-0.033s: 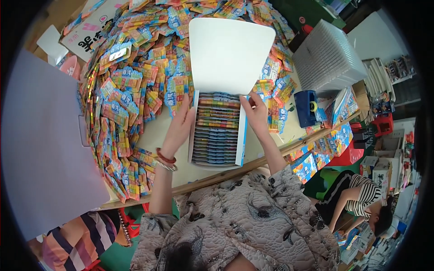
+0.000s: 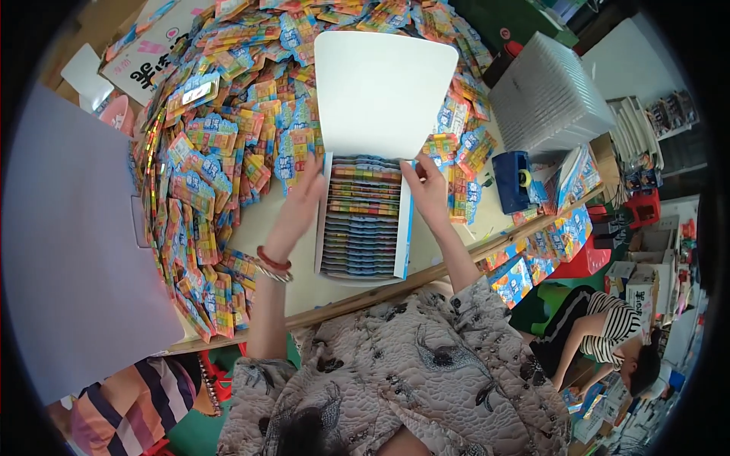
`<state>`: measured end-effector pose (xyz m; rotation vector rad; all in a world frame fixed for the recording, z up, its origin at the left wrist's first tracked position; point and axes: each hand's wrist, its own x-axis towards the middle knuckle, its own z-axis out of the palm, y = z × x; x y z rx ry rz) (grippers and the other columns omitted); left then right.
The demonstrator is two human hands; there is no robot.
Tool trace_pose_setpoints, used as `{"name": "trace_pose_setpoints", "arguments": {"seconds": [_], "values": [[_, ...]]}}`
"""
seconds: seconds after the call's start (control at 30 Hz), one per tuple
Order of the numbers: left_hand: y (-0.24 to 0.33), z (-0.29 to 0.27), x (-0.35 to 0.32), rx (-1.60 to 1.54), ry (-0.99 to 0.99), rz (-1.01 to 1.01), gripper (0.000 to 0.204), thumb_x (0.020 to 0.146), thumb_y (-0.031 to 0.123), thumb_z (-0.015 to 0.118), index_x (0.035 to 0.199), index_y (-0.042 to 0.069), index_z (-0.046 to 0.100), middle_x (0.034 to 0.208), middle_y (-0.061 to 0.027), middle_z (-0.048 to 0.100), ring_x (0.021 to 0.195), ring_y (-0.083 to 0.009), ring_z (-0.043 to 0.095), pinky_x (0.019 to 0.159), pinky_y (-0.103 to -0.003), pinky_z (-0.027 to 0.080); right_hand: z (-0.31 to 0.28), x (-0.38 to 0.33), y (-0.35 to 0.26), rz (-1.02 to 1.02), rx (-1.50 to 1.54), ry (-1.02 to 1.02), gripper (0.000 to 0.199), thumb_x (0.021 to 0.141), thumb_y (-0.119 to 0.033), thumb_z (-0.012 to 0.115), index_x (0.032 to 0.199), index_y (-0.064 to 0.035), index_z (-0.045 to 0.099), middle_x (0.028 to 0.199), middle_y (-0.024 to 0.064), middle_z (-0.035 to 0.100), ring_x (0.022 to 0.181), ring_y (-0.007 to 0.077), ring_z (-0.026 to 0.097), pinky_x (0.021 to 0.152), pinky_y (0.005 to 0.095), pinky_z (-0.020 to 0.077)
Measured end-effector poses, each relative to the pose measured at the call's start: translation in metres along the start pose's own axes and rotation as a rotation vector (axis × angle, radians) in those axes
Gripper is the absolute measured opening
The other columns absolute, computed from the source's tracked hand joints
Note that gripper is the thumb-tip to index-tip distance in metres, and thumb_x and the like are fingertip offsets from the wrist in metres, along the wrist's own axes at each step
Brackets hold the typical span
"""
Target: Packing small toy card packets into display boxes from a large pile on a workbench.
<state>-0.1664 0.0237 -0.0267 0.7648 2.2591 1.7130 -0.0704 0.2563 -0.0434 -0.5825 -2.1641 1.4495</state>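
A white cardboard box (image 2: 402, 251) stands on the table in front of me, its lid (image 2: 384, 91) raised and tilted back. Inside, a row of thin, colourful flat packs (image 2: 361, 228) fills it from front to back, mostly edge up. My left hand (image 2: 302, 199) is beside the box's left wall, fingers stretched out and holding nothing; whether it touches the wall I cannot tell. At the upper right corner, my right hand (image 2: 427, 194) grips the right wall, thumb at the rim and fingers bent outside. Many loose colourful packs (image 2: 209, 137) lie heaped left of and behind the box.
A blue tape dispenser (image 2: 511, 182) stands to the right, near a clear ribbed plastic stack (image 2: 547, 99). A greyish-purple panel (image 2: 84, 243) rises at the left. The table's wooden edge (image 2: 357, 295) runs before me. One person (image 2: 601, 334) sits at the lower right, another (image 2: 137, 403) at the lower left.
My left hand has shifted slightly left and up along the box's side. The right hand keeps its place at the corner. The whole view has moved a little.
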Motion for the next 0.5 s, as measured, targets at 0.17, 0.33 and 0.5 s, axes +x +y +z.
{"name": "trace_pose_setpoints", "arguments": {"seconds": [0.17, 0.33, 0.5], "values": [[-0.015, -0.015, 0.040, -0.217, -0.236, -0.197, 0.038, 0.099, 0.018, 0.052, 0.133, 0.002, 0.049, 0.129, -0.0070, 0.055, 0.116, -0.0130, 0.050, 0.098, -0.026, 0.039, 0.006, 0.001, 0.009, -0.030, 0.212, -0.016, 0.016, 0.091, -0.015, 0.065, 0.103, -0.0054, 0.064, 0.070, -0.0077, 0.039, 0.065, 0.0032, 0.034, 0.058, 0.0206, 0.0303], [-0.050, 0.016, 0.042, -0.360, -0.055, -0.060, 0.028, 0.096, 0.012, 0.055, 0.121, 0.002, 0.057, 0.111, -0.0025, 0.058, 0.098, -0.0085, 0.053, 0.084, -0.023, 0.042, 0.001, 0.001, 0.008, -0.054, 0.365, -0.099, 0.009, 0.093, -0.009, 0.060, 0.099, -0.0056, 0.065, 0.083, -0.0055, 0.043, 0.074, 0.0041, 0.039, 0.067, 0.0198, 0.0338], [-0.074, 0.012, 0.049, -0.246, -0.030, 0.370, 0.025, 0.093, 0.003, 0.052, 0.115, 0.008, 0.063, 0.129, -0.0095, 0.048, 0.106, -0.0143, 0.054, 0.094, -0.025, 0.038, -0.017, 0.003, 0.017, -0.283, 0.264, -0.242, 0.020, 0.094, -0.005, 0.058, 0.111, -0.0081, 0.068, 0.102, 0.0005, 0.043, 0.092, 0.0110, 0.042, 0.072, 0.0218, 0.0418]]}}
